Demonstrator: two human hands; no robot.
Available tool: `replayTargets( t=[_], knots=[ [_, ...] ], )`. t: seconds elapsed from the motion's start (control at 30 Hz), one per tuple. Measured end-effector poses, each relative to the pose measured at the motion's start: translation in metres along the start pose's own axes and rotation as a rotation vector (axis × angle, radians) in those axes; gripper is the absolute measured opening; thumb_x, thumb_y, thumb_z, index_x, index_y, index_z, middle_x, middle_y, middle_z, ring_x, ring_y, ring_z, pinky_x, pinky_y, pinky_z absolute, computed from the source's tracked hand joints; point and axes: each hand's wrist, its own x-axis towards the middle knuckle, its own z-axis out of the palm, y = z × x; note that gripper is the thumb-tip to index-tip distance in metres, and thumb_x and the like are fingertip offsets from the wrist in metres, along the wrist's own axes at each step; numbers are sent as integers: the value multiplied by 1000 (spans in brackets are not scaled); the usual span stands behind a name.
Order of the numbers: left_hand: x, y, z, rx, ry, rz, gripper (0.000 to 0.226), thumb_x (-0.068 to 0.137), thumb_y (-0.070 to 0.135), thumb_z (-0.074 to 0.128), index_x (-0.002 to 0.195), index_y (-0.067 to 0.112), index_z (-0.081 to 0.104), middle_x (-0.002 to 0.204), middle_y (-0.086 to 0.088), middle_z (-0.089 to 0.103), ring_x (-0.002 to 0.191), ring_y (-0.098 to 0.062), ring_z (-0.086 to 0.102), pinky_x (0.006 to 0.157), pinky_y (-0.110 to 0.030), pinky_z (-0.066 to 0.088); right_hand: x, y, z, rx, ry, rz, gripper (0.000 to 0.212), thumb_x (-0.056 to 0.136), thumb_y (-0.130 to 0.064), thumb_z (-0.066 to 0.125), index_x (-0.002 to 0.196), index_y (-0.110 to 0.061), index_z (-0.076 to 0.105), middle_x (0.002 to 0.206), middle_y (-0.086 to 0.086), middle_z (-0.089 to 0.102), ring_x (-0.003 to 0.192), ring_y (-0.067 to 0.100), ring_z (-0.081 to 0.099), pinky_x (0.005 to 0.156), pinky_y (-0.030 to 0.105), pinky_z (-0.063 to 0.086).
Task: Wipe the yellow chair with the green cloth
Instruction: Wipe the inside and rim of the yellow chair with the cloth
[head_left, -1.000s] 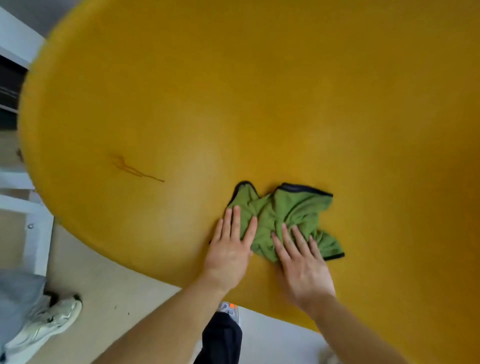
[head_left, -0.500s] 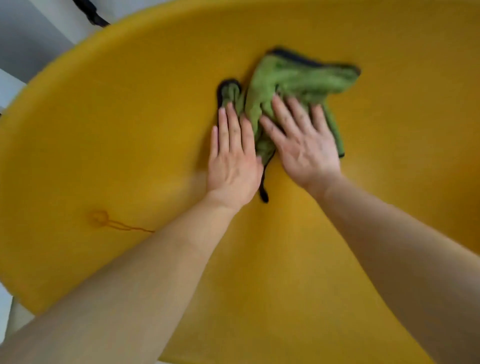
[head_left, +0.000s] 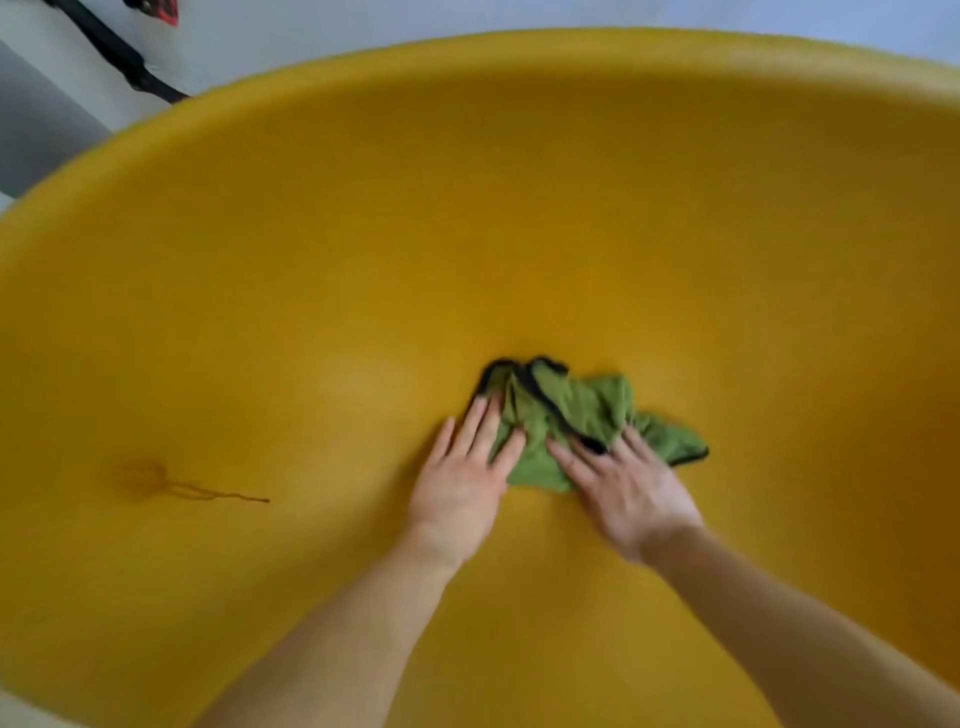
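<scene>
Chair: our yellow chair (head_left: 519, 208) fills nearly the whole view, its curved shell bowing away from us.
Cloth: the green cloth (head_left: 582, 410) lies bunched on the shell a little right of centre, black hem showing, pinned under both hands.
Left hand: our left hand (head_left: 460, 486) lies flat, its fingers (head_left: 480, 421) straight and pressing the cloth's left edge; nothing is clasped.
Right hand: our right hand (head_left: 631, 491) is spread the same way, stretched over the cloth's near side, pressing rather than gripping.
Progress: we judge we are mid-wipe. The shell shows no sheen or streaks to tell wiped from unwiped, so we cannot say how much is covered.
Left to do: a brownish mark (head_left: 145, 478) with a thin trailing line sits well apart to the left, and the cloth is nowhere near it.
Hidden: the chair's legs, right side and near edge are cut off. The frame is soft with blur, and part of the cloth lies under our fingers. A black strap (head_left: 119, 57) at top left is cropped.
</scene>
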Motion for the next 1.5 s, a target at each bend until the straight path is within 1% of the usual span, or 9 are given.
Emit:
replayTargets(
  t=[0.13,0.27,0.37,0.5,0.67,0.9,1.23,1.4,1.5],
  knots=[
    [-28,3,16,142,-22,5,58,104,27,20,159,18,3,158,-25,-26,145,-39,-28,119,-55,-13,-13,-19,8,-31,-77,-60,70,105,-37,28,157,-25,-17,167,-1,-6,149,27,-27,119,50,-20],
    [19,-20,-39,157,216,-217,55,103,20,15,157,9,13,158,-28,-19,149,-43,-12,121,-52,-6,54,20,-67,-203,238,-25,58,101,-28,24,159,-21,23,167,8,16,148,31,29,123,49,11],
    [50,-45,-95,88,433,-408,54,104,21,31,153,1,19,161,-33,4,151,-43,5,123,-50,8,104,41,-141,-349,442,-18,59,101,-28,26,159,-26,14,168,10,-5,150,33,14,122,49,10],
    [64,-40,-144,-32,530,-414,79,95,32,56,152,-4,17,158,-38,12,150,-46,11,121,-49,14,99,71,-183,-365,591,35,56,103,-24,29,158,-25,18,169,8,2,153,30,10,122,50,1],
    [101,33,-174,-127,536,-339,80,93,43,55,153,4,18,157,-41,-2,149,-51,0,121,-48,13,12,134,-163,-335,526,233,60,102,-20,37,159,-24,18,169,8,-8,154,32,2,119,52,-13],
    [135,197,-168,-121,456,100,80,91,49,54,157,25,16,163,-28,-5,151,-41,-6,122,-49,11,-138,184,-112,-304,414,555,56,98,-23,34,153,-15,35,168,13,-4,152,37,5,121,52,-7],
    [107,47,-166,-4,502,-376,74,92,43,54,144,-2,28,158,-38,3,150,-47,3,122,-54,13,16,144,-157,-332,400,104,57,105,-28,26,160,-23,11,168,12,-7,153,35,1,124,49,-1],
    [114,85,-131,-103,442,-208,72,96,45,47,152,7,22,161,-34,4,152,-43,0,123,-49,11,1,132,-102,-78,388,259,56,101,-24,23,157,-16,25,168,12,-5,154,33,-1,125,49,7],
    [96,133,-72,-172,250,-78,62,101,44,40,151,10,27,164,-25,4,153,-35,-4,124,-46,7,-43,93,-29,111,180,385,58,101,-24,32,157,-13,26,167,12,-13,154,32,-5,124,47,7]
  ],
)
